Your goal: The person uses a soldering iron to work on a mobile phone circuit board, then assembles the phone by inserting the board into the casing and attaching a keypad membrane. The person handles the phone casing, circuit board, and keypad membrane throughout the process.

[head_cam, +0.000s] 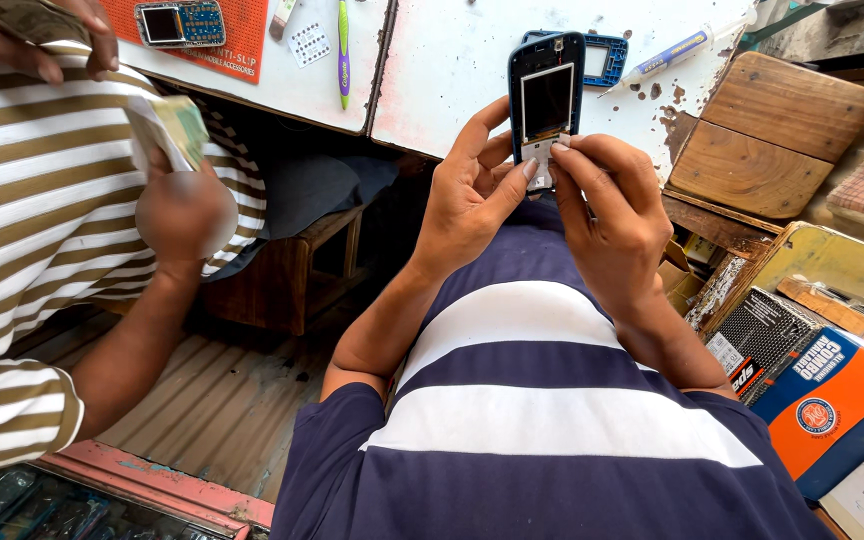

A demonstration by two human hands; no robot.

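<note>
Both hands are clamped on a dark blue phone body [546, 105], stripped so you can see its bare screen and a white patch where the keypad would sit. The left hand [469, 195] wraps the left edge with its thumb tip pressed onto that white patch, and the right hand [607, 215] pinches the lower right side, thumb meeting the same spot, so the two thumbs are practically touching each other. The phone sits upright between them, held up above the person's navy and white striped shirt [532, 400], just in front of the edge of a scuffed white worktable [452, 70]. Off to the right side there's an orange and blue box [832, 410] next to a black box with a mesh pattern [762, 335], and behind those some stacked wooden blocks [767, 130]. To the left another person in a brown and white striped shirt [42, 210] is holding folded banknotes [177, 125]. Further back on the table, right behind the phone, lies a blue plastic frame [607, 55] with a glue tube [667, 55] beside it, then a green and purple toothbrush [343, 45], and a bare phone circuit board [180, 22] on a red mat [237, 45].
</note>
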